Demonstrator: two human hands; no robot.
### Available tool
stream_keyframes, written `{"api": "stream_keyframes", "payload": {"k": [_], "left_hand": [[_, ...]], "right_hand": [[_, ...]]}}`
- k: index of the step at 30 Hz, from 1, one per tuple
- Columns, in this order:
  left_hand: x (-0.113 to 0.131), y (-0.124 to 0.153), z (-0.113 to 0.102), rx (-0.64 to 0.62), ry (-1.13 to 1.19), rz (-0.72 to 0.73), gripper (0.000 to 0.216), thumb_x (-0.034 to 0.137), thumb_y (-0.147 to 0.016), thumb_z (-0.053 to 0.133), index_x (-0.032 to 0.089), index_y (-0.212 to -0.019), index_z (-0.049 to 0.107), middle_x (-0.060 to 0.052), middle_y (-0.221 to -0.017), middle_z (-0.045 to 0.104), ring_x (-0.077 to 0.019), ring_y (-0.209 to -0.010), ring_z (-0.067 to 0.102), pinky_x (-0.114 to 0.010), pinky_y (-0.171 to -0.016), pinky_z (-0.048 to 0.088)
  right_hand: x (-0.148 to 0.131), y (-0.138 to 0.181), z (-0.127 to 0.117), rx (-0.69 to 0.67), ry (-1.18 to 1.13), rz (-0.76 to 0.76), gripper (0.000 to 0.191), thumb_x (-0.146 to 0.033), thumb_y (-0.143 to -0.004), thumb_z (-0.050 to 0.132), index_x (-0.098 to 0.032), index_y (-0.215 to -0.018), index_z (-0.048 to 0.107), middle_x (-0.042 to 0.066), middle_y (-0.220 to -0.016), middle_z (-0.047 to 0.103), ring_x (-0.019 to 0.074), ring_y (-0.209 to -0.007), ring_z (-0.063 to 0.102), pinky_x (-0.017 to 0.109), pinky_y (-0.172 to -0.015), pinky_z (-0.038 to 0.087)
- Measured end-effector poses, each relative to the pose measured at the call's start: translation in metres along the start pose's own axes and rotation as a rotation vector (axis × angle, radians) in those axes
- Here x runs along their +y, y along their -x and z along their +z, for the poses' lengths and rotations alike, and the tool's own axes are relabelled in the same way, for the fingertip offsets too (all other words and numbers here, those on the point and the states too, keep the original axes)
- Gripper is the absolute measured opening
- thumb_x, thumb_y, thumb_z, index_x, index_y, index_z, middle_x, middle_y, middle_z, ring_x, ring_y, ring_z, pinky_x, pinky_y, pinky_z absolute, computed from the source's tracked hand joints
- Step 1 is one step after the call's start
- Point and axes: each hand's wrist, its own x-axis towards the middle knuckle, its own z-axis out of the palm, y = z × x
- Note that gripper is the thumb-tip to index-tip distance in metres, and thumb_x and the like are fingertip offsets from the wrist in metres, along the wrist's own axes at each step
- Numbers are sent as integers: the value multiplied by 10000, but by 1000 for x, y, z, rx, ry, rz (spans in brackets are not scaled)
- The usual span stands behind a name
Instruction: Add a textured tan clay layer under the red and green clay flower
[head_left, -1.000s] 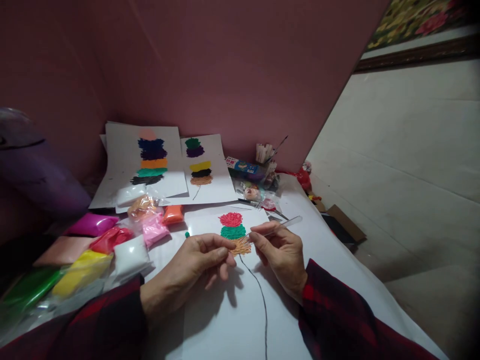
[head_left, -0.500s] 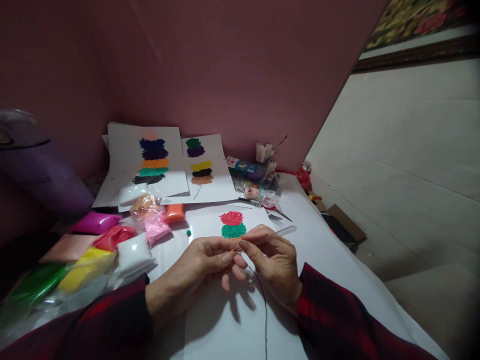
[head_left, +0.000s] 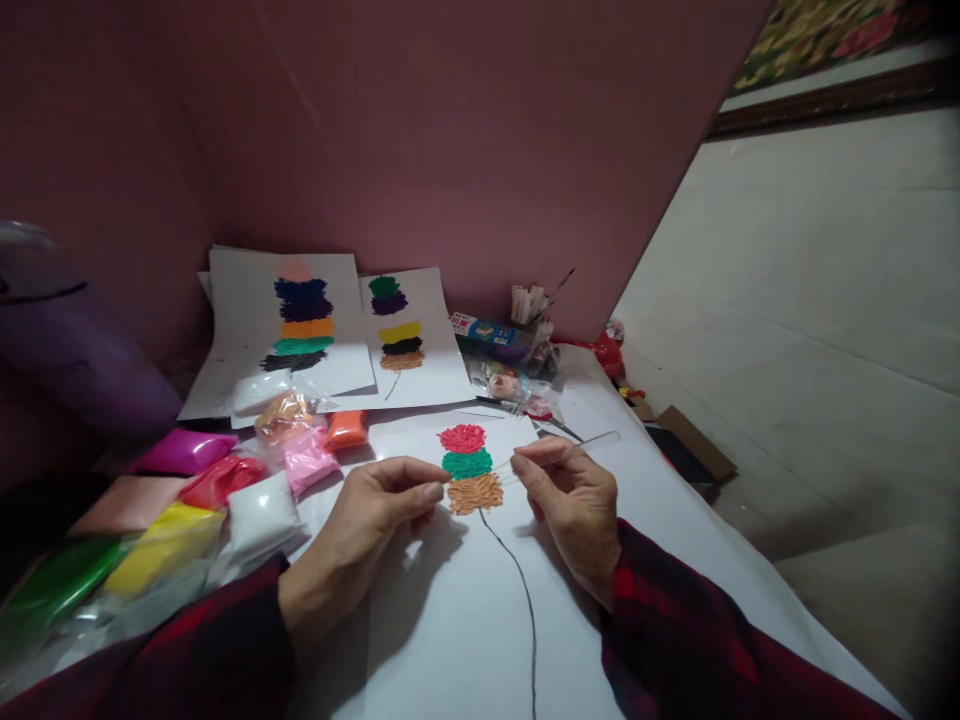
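Note:
A white sheet (head_left: 450,620) lies in front of me with a drawn black stem and three stacked clay patches: red (head_left: 461,438), green (head_left: 466,463) and orange (head_left: 475,493). My left hand (head_left: 379,520) rests at the left edge of the orange patch, thumb and forefinger pinched together; what they hold is hidden. My right hand (head_left: 574,500) grips a clear plastic tool (head_left: 577,447), whose tip points at the right side of the patches.
Bagged clay blocks (head_left: 180,500) in pink, red, yellow, green, white and orange lie at the left. Two finished sheets (head_left: 337,330) lean at the back wall. Small boxes, brushes and packets (head_left: 517,350) stand behind. The table's right edge drops to a tiled floor (head_left: 810,380).
Both hands were together over the orange patch half a second ago. They have drawn apart, uncovering it, and the tool has swung up and to the right.

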Motion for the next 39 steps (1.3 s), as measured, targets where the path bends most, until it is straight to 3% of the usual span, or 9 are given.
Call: {"api": "stream_keyframes", "payload": {"k": [5, 11, 18, 21, 25, 29, 35, 39], "left_hand": [[3, 0, 1, 93, -56, 19, 266, 360, -700, 730, 130, -764, 611, 34, -548, 528, -51, -445, 419, -162, -424, 295], [2, -1, 0, 129, -191, 22, 405, 521, -817, 558, 134, -697, 573, 80, -445, 349, -34, -377, 262, -175, -379, 156], [-5, -5, -1, 57, -111, 47, 240, 304, -711, 702, 141, -869, 625, -9, -618, 624, -96, -524, 525, -177, -464, 338], [-2, -4, 2, 80, -119, 17, 211, 286, -686, 724, 136, -805, 636, 13, -556, 593, -83, -482, 495, -174, -449, 333], [0, -2, 4, 88, -156, 36, 328, 425, -763, 654, 136, -634, 566, 15, -545, 567, -53, -434, 438, -163, -418, 305], [-2, -2, 3, 62, -132, 44, 333, 462, -822, 575, 145, -723, 588, 9, -531, 576, -70, -423, 455, -170, -405, 322], [-2, -5, 0, 66, -79, 22, 254, 296, -717, 719, 125, -888, 639, -3, -598, 629, -71, -478, 508, -155, -429, 363], [0, -4, 1, 97, -97, 13, 242, 344, -711, 720, 128, -734, 613, 10, -542, 588, -66, -442, 478, -159, -405, 332]], "right_hand": [[1, -2, -3, -15, 11, 18, 69, -218, -759, 699, -179, -761, 641, -28, -658, 570, 68, -470, 456, 217, -426, 377], [6, -2, -5, -67, 65, 36, 67, -231, -777, 686, -178, -761, 648, -10, -662, 594, 100, -560, 518, 224, -483, 425], [6, -2, -5, -88, 174, 76, 100, -264, -779, 674, -170, -754, 647, 7, -658, 607, 125, -597, 536, 238, -487, 422], [5, -2, -4, -107, 209, 110, 112, -270, -780, 663, -166, -743, 643, 14, -666, 609, 130, -606, 537, 242, -486, 417], [5, -3, -4, -93, 253, 118, 113, -258, -762, 656, -163, -707, 634, 11, -647, 600, 128, -588, 520, 250, -496, 410], [5, -2, -3, -124, 293, 147, 110, -243, -759, 642, -154, -697, 631, 6, -629, 589, 120, -560, 496, 258, -506, 399], [5, -2, -2, -154, 288, 162, 127, -261, -766, 641, -148, -709, 629, 0, -616, 574, 115, -529, 483, 257, -487, 392], [6, -1, -2, -171, 289, 159, 120, -254, -763, 652, -148, -710, 635, -2, -617, 576, 112, -526, 484, 251, -486, 398]]}}
